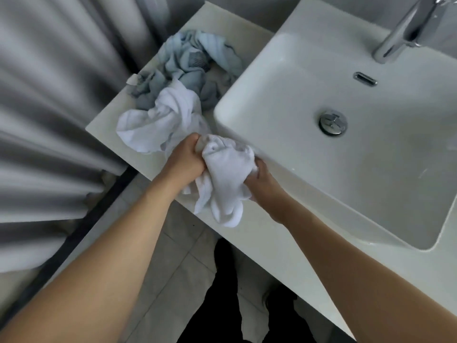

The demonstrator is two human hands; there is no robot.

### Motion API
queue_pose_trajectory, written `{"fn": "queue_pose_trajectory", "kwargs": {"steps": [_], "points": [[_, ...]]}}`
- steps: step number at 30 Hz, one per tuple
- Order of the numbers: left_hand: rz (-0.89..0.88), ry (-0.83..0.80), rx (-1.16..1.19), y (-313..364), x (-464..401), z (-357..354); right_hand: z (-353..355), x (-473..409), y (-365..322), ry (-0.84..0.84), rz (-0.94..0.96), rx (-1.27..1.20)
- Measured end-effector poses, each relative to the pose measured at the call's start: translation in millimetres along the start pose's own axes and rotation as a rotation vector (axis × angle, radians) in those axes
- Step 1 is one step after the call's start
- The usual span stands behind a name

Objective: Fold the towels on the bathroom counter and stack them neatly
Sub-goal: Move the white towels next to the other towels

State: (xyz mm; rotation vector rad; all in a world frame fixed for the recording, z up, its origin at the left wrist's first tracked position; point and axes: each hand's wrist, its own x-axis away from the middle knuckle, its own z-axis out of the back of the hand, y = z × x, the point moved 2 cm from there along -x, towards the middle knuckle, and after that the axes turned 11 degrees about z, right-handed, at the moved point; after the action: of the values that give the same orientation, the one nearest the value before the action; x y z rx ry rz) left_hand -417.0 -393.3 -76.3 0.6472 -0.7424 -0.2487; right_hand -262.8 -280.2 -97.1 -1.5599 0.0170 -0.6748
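Both hands are busy with one soft white towel [226, 174]. The left hand [184, 159] has its fingers curled tight round the top of the bunched cloth. The right hand [259, 180] grips the other side, fingers tucked into the folds. The hands are close together, with the cloth squeezed between them, so the towel is still a lump and not flat yet. Its loose end hangs down over the front edge of the pale smooth bench [247, 233]. I think the person is hunting for the corners, so they can shake it open and start the first fold.

Just behind the hands lies a second crumpled white towel [158, 125], and it touches the held one. Further back sits a messy pale blue and grey towel [188, 63], pushed up beside the big white square sink [346, 120]. Nothing is folded or stacked yet, so the job has only just begun. A shiny silver tap [405, 28] stands over the sink, and a grey wavy curtain [49, 107] hangs on the left.
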Motion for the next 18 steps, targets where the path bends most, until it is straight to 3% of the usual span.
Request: {"fn": "queue_pose_trajectory", "kwargs": {"steps": [5, 9, 14, 18], "points": [[-0.046, 0.238, 0.153, 1.4, -21.5, 78.2, -50.3, -58.6, -53.4, -0.216, 0.212, -0.182], [-0.103, 0.396, 0.271, 1.8, -47.6, 133.5, -78.5, -108.6, -99.2, -0.178, 0.303, -0.13], [-0.2, 0.409, 0.259, -15.6, -118.0, 140.3, -87.9, -157.9, -129.6, 0.131, 0.506, 0.399], [-0.053, 0.341, -0.193, -50.1, -162.3, 94.3, -93.5, -194.3, -103.1, -0.032, 0.405, 0.949]]}}
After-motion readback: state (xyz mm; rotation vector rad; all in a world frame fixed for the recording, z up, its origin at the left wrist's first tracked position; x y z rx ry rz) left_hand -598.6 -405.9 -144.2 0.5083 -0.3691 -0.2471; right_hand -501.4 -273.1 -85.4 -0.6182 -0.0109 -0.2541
